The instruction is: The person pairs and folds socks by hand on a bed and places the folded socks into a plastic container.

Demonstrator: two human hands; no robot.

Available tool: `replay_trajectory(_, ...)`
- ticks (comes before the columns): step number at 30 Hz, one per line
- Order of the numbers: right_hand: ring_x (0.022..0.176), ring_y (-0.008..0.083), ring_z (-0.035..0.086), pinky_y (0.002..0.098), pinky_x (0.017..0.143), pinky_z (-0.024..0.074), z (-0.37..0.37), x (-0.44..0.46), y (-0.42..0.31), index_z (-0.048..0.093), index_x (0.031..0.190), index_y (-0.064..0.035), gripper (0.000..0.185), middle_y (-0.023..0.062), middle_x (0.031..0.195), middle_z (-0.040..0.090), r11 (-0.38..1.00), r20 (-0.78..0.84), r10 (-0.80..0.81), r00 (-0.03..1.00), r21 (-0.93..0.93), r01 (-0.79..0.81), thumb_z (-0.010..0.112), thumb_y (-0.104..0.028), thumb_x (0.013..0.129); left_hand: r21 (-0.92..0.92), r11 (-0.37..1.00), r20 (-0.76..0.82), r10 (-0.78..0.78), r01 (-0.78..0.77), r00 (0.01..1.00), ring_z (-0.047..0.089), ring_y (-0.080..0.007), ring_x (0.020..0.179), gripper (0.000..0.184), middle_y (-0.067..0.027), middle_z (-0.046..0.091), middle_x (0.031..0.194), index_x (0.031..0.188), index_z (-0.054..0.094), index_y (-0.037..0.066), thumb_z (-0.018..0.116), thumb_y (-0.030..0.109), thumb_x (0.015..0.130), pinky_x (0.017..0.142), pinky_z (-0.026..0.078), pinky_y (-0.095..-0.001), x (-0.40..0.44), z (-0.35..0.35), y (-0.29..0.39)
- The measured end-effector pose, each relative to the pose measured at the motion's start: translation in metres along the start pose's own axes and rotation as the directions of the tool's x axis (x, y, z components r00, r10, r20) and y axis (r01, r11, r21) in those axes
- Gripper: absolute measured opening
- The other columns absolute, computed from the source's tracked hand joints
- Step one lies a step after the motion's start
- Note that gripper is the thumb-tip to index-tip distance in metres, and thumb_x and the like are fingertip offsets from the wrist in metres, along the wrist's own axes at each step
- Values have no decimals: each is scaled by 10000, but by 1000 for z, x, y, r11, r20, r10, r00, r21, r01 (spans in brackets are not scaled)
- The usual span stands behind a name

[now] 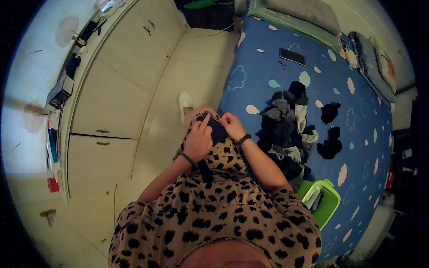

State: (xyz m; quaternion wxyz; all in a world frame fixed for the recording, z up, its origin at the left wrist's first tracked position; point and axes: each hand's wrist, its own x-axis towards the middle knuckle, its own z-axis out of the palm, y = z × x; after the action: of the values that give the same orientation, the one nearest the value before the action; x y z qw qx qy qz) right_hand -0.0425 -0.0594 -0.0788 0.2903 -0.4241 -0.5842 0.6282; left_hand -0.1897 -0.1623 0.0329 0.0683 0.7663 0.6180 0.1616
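Note:
Over my lap, a dark sock (218, 133) lies between my two hands. My right hand (233, 127) pinches its upper edge with thumb and fingers. My left hand (199, 139) is at the sock's left side, its fingers bent over the edge and partly hiding it. To the right, a heap of socks (281, 127) in black, grey and white is piled on the bed. Two small dark bundles, one upper (330, 112) and one lower (330, 143), lie apart from the heap. A green basket (328, 210) near my right elbow contains some light and dark cloth.
The blue patterned bed (357, 178) fills the right side. A phone (292, 56) lies farther up on it, below a pillow (308, 13). Pale cabinets (120, 76) line the left, with small items along their top. My foot in a white shoe (184, 102) is on the tiled floor.

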Motion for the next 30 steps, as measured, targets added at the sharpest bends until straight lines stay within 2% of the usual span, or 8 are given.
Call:
replay_trajectory(9,891,294,580,345,789,459,-35,-48,-109,575,976,-48,208,120,957,594,771,28,-514,857,-424,476,659,-47,786,-91,996,-44,-29,25,999,441,-429,1112,203,-264,345,1425,919,480,-8,575,50,749,970,390,-476,-5,0,-4)
replay_trajectory(11,994,286,545,394,887,411,-30,-60,-122,578,994,-73,318,92,1039,592,453,518,-571,636,-448,771,721,-57,711,-122,993,-74,-15,6,997,437,-434,1121,189,-265,354,1419,911,483,-3,576,47,754,970,392,-475,-6,1,-5)
replay_trajectory(18,1013,284,556,403,916,401,-26,-39,-103,612,1019,-72,259,97,994,629,679,435,-353,828,-490,546,692,-140,782,-557,830,-207,-164,22,964,518,-379,1054,198,-214,489,1310,1005,567,22,619,86,824,891,450,-415,-8,-10,-11)
replay_trajectory(22,910,339,595,406,790,482,-20,-9,-75,610,1039,-52,250,152,975,636,812,398,-319,860,-353,464,667,-152,818,-398,917,-220,-78,-16,972,591,-316,914,229,-172,588,1135,1032,581,8,645,126,846,811,482,-359,-18,1,-27)
replay_trajectory(23,910,339,595,406,790,482,-17,-9,-79,610,1039,-52,250,152,975,636,813,397,-320,860,-352,465,667,-152,818,-559,813,-146,-292,165,945,601,-273,866,222,-130,611,1036,1017,588,12,658,141,850,770,487,-332,-19,12,-31)
replay_trajectory(25,1010,315,573,422,871,450,-10,-11,-99,607,1057,-71,295,128,1029,621,762,284,-309,908,-497,415,690,-166,790,-687,649,-31,-475,326,880,612,-229,819,218,-88,634,936,1001,595,15,670,157,854,729,492,-304,-18,28,-41)
replay_trajectory(27,1069,302,546,434,908,421,-8,-21,-124,601,1073,-88,328,106,1075,603,588,347,-490,800,-546,596,701,-174,773,-832,178,310,-637,526,706,614,-139,819,163,-53,660,935,974,626,23,675,130,862,709,515,-266,-9,42,-60)
replay_trajectory(30,1193,266,488,438,967,394,-14,-35,-108,585,1126,-168,427,38,1223,564,283,473,-559,681,-663,693,689,-225,716,-857,381,174,-419,347,891,600,-118,733,133,-6,642,830,985,641,43,643,113,873,637,506,-253,-2,61,-81)
